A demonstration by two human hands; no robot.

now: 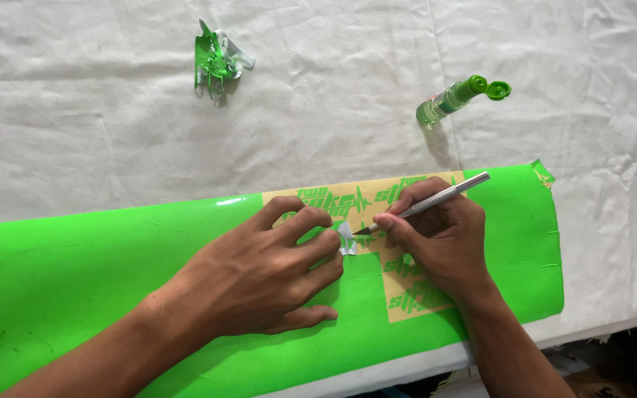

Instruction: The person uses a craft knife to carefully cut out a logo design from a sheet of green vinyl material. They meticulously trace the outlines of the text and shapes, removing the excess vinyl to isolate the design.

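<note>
Right hand (440, 239) grips craft knife (436, 201); left hand (259, 273) pinches scrap (346, 239).

Glossy green vinyl sheet (75, 273), creased white cloth (75, 125), seemingly metal knife (436, 197).

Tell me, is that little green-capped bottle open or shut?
Open. The small bottle lies tipped on the white cloth, and its green flip cap hangs swung off the nozzle.

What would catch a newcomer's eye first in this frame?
The bright green vinyl sheet spans the white cloth-covered table. At its centre the right hand works a slim silver craft knife while the left hand pinches a small peeled scrap. Behind lie a crumpled green offcut wad and an open green-capped bottle.
</note>
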